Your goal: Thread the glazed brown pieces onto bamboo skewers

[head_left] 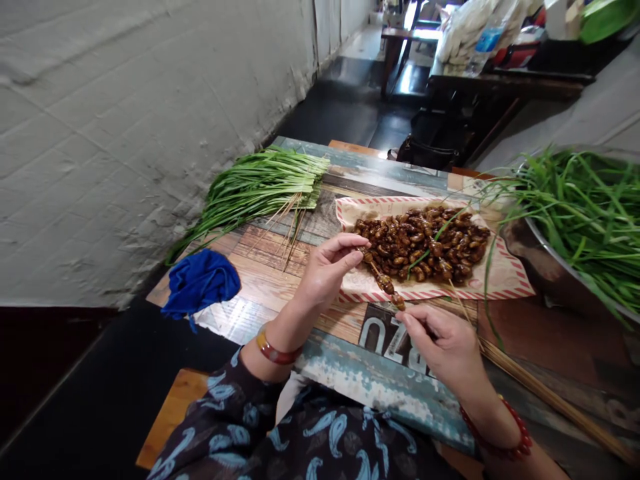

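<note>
Head view: a wooden skewer [376,272] of glazed brown morsels [385,285], apparently pupae, is pinched in the nearly closed fingertips of the left hand [327,270] and right hand [443,347].

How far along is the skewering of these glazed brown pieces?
Done: a few pieces are on the bamboo skewer. In hand: the left hand holds it while the right hand pinches its lower end. Left: a large pile on the paper liner, plus bundled skewers.
</note>
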A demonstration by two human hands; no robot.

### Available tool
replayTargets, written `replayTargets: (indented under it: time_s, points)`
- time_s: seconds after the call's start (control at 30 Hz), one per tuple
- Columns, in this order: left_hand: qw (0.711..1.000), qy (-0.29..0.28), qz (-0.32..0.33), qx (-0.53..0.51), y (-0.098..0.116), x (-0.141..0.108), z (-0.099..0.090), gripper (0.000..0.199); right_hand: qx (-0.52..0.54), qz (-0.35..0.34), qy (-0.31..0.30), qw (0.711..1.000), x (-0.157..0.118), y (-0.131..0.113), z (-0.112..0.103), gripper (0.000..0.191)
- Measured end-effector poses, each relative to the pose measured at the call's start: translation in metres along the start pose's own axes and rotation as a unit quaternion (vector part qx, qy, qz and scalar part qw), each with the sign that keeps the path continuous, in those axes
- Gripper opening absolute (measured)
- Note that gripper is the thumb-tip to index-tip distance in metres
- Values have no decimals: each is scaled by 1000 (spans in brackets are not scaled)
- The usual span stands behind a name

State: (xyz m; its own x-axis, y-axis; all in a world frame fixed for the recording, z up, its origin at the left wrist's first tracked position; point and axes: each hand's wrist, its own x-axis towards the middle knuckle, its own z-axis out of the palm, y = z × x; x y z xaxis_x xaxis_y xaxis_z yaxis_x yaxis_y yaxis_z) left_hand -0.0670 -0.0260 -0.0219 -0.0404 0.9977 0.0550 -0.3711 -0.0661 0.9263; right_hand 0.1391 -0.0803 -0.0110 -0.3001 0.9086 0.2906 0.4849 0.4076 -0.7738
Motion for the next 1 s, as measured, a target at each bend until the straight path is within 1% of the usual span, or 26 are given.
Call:
replayTargets:
  time_s: [0.23, 0.47, 0.5, 0.63, 0.67, 0.77, 0.87, 1.0]
  points:
    - [998, -24, 41, 51, 0, -1, 0, 15, -7, -4, -2, 1000, 0, 1, 1, 16]
    - [998, -37, 32, 41, -3, -2, 1, 16, -16, -44, 8, 999, 4, 2, 1, 16]
    - [998, -38, 27, 30, -2, -3, 1, 18, -17, -47, 9, 999, 4, 3, 1, 16]
    - [998, -42, -11, -44, 1, -3, 0, 39, -24, -59, 16, 998, 2, 8, 2, 15]
    - [997, -41, -22, -56, 2, -4, 1, 41, -27, -63, 19, 997, 1, 8, 3, 14]
    - [997, -40, -35, -65, 7, -6, 1, 36, -46, -78, 23, 996, 1, 11, 4, 13]
    - [995, -48, -33, -76, 10, -8, 2, 34, -76, -95, 22, 992, 1, 13, 6, 13]
    - [993, -56, -39, -93, 11, -9, 3, 26, -112, -126, 22, 986, 0, 15, 8, 12]
